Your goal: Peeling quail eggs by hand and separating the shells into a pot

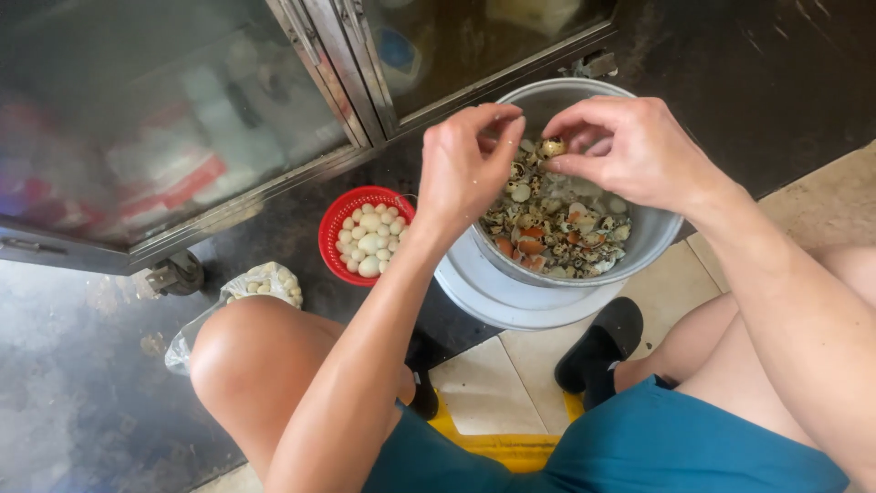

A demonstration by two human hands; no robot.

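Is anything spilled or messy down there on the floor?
Nothing looks spilled. The broken shells all sit inside the metal pot, and the peeled eggs sit in the red basket. Both hands, left and right, pinch one speckled egg over the pot.

Basket of eggs [367,236] left of shell-filled pot [639,239], bag [260,283] further left.
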